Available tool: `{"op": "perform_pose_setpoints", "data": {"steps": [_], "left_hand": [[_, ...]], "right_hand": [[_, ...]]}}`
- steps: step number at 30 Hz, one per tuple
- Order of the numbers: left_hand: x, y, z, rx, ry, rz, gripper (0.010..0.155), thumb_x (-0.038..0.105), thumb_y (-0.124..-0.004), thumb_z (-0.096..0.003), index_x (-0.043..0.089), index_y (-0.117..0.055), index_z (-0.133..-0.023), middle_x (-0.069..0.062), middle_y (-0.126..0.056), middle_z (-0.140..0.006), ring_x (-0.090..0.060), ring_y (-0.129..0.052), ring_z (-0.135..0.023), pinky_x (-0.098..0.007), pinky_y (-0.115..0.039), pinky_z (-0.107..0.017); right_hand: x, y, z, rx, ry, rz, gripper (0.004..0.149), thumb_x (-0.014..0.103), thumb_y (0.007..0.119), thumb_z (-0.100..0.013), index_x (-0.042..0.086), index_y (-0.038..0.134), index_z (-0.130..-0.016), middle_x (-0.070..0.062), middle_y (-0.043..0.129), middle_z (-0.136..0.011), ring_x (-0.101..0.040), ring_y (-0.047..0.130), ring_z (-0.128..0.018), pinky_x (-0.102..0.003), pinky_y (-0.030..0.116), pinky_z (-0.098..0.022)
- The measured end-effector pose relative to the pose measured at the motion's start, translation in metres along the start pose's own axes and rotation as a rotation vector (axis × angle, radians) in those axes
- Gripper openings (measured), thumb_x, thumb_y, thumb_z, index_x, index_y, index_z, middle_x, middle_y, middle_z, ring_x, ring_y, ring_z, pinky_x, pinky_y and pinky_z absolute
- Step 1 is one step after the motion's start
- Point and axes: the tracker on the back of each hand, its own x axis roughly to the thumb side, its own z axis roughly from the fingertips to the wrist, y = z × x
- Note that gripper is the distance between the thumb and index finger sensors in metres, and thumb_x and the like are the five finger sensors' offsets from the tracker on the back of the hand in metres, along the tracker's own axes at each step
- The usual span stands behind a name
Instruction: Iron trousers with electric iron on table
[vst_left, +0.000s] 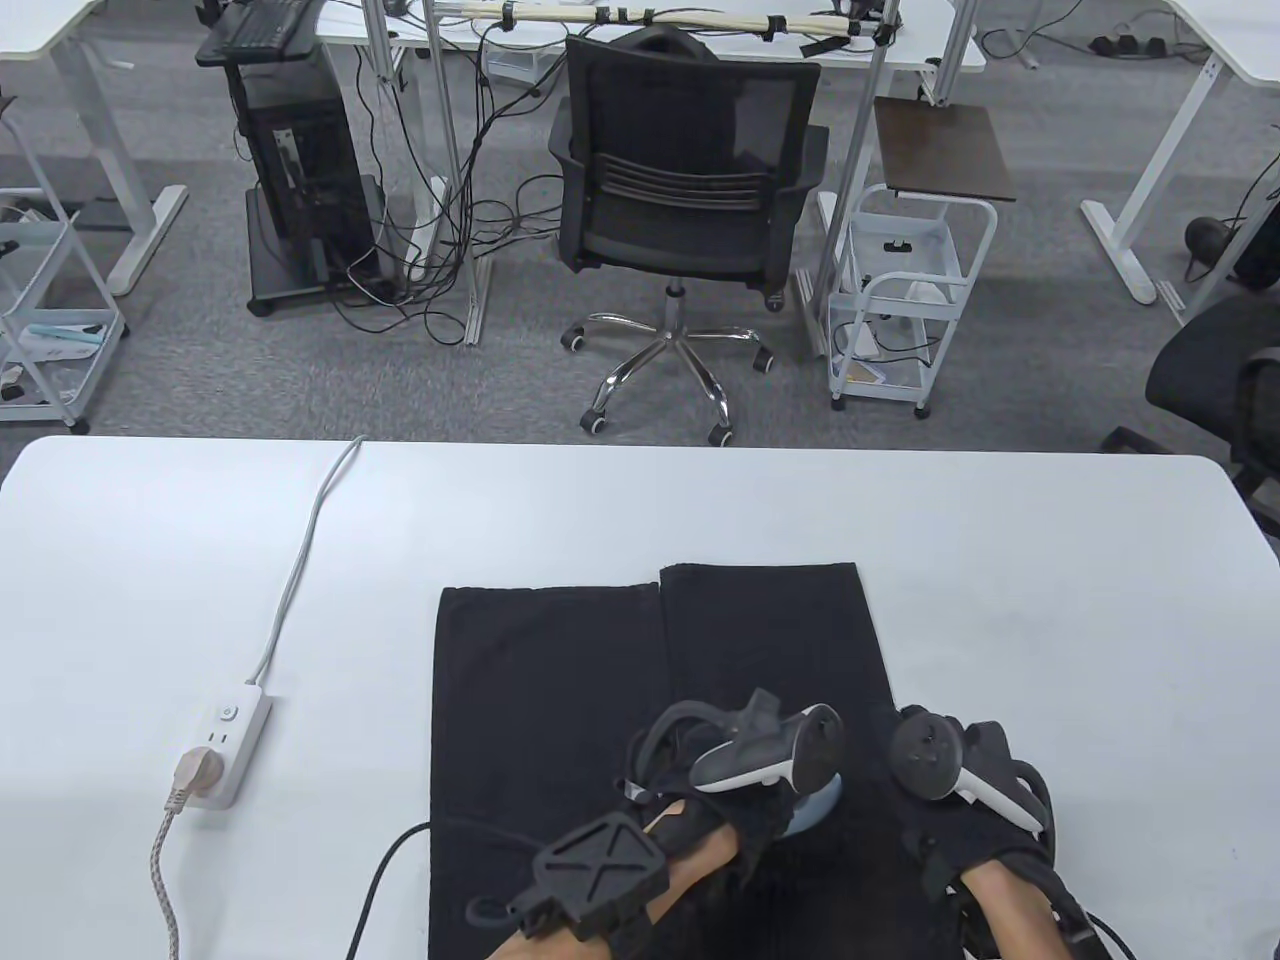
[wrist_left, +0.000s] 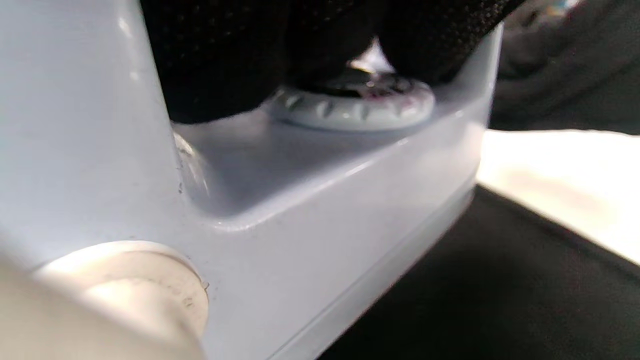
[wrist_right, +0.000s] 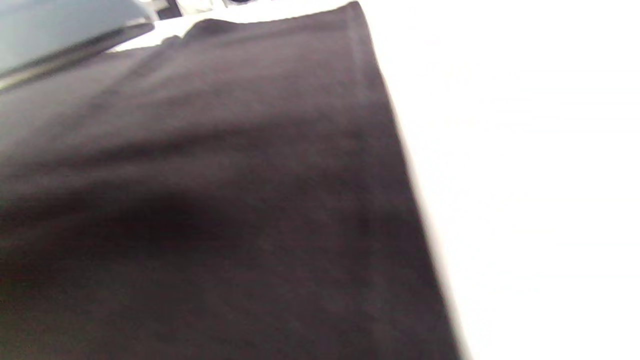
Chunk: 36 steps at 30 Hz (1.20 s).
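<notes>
Black trousers (vst_left: 650, 720) spread flat on white table (vst_left: 1050, 600), legs toward 12 o'clock. Pale blue iron (vst_left: 815, 805) resting on the fabric at 6 o'clock, gripped by left hand (vst_left: 745, 770). Right hand (vst_left: 960, 780) at 3 o'clock of iron, over the cloth; finger spread hidden, cannot tell. Power strip (vst_left: 225, 750) at 9 o'clock.

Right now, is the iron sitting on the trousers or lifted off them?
Touching. In the left wrist view the iron's lower edge meets the black trousers with no gap visible; the left hand grips its handle.
</notes>
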Motion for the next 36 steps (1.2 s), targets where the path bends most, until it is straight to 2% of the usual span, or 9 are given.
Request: {"op": "perform_pose_setpoints", "data": {"steps": [2, 3, 6, 10, 18, 23, 26, 31, 36], "left_hand": [[0.012, -0.015, -0.008, -0.034, -0.026, -0.016, 0.044, 0.042, -0.081, -0.056, 0.008, -0.074, -0.083, 0.0, -0.095, -0.048, -0.017, -0.1, -0.035, -0.047, -0.087, -0.045], [0.016, -0.023, -0.012, -0.056, -0.039, -0.031, 0.045, 0.042, -0.081, -0.056, 0.008, -0.074, -0.083, 0.0, -0.095, -0.048, -0.017, -0.1, -0.035, -0.047, -0.087, -0.045], [0.017, -0.033, -0.022, -0.075, -0.04, -0.058, 0.044, 0.043, -0.08, -0.056, 0.009, -0.073, -0.084, 0.0, -0.095, -0.048, -0.016, -0.1, -0.035, -0.046, -0.087, -0.046], [0.006, -0.025, -0.044, -0.011, 0.001, -0.11, 0.045, 0.043, -0.08, -0.0563, 0.009, -0.073, -0.085, 0.0, -0.095, -0.05, -0.017, -0.1, -0.036, -0.047, -0.086, -0.047], [-0.045, 0.002, -0.119, -0.014, 0.156, -0.052, 0.045, 0.044, -0.079, -0.0574, 0.011, -0.071, -0.086, 0.001, -0.094, -0.052, -0.016, -0.099, -0.039, -0.046, -0.085, -0.049], [-0.078, 0.014, -0.15, -0.022, 0.274, 0.014, 0.045, 0.045, -0.079, -0.0582, 0.012, -0.07, -0.087, 0.001, -0.093, -0.052, -0.016, -0.098, -0.04, -0.046, -0.084, -0.051], [-0.089, 0.016, -0.156, -0.026, 0.316, 0.056, 0.044, 0.045, -0.078, -0.0592, 0.013, -0.069, -0.088, 0.002, -0.092, -0.052, -0.014, -0.097, -0.041, -0.045, -0.084, -0.052], [-0.084, 0.013, -0.151, -0.018, 0.322, 0.039, 0.044, 0.045, -0.077, -0.0594, 0.012, -0.068, -0.087, 0.003, -0.091, -0.052, -0.014, -0.097, -0.039, -0.044, -0.085, -0.05], [-0.062, 0.003, -0.128, -0.02, 0.231, 0.023, 0.043, 0.044, -0.077, -0.0591, 0.011, -0.069, -0.087, 0.003, -0.091, -0.051, -0.014, -0.097, -0.038, -0.044, -0.085, -0.049]], "right_hand": [[-0.011, 0.016, -0.009, 0.032, 0.038, 0.018, 0.067, 0.036, 0.049, -0.061, 0.016, 0.008, -0.111, -0.024, 0.007, -0.115, -0.056, 0.019, -0.102, -0.078, 0.032, -0.065], [-0.017, 0.026, -0.015, 0.069, 0.066, 0.03, 0.07, 0.037, 0.048, -0.061, 0.018, 0.0, -0.108, -0.023, -0.002, -0.113, -0.057, 0.014, -0.102, -0.078, 0.03, -0.065], [-0.024, 0.035, -0.024, 0.175, 0.1, -0.002, 0.069, 0.038, 0.043, -0.061, 0.019, -0.005, -0.107, -0.021, -0.009, -0.111, -0.056, 0.004, -0.1, -0.079, 0.028, -0.065], [-0.023, 0.034, -0.025, 0.18, 0.098, -0.031, 0.065, 0.036, 0.043, -0.061, 0.02, 0.002, -0.109, -0.02, -0.008, -0.112, -0.056, 0.001, -0.099, -0.08, 0.025, -0.063], [-0.022, 0.034, -0.025, 0.191, 0.104, -0.033, 0.065, 0.035, 0.043, -0.061, 0.019, 0.001, -0.109, -0.021, -0.009, -0.111, -0.057, 0.001, -0.098, -0.08, 0.025, -0.063], [-0.019, 0.032, -0.026, 0.218, 0.109, -0.017, 0.066, 0.035, 0.043, -0.062, 0.018, 0.0, -0.109, -0.023, -0.009, -0.111, -0.058, 0.001, -0.098, -0.08, 0.026, -0.063], [-0.019, 0.031, -0.027, 0.238, 0.104, -0.028, 0.067, 0.036, 0.043, -0.063, 0.017, -0.001, -0.109, -0.023, -0.01, -0.111, -0.058, 0.0, -0.098, -0.08, 0.026, -0.063], [-0.021, 0.031, -0.027, 0.241, 0.099, -0.048, 0.067, 0.037, 0.044, -0.063, 0.018, -0.001, -0.109, -0.022, -0.011, -0.111, -0.058, -0.002, -0.098, -0.08, 0.024, -0.063], [-0.025, 0.03, -0.027, 0.237, 0.095, -0.082, 0.066, 0.037, 0.044, -0.063, 0.02, 0.001, -0.109, -0.02, -0.011, -0.111, -0.056, -0.003, -0.098, -0.08, 0.022, -0.063]]}}
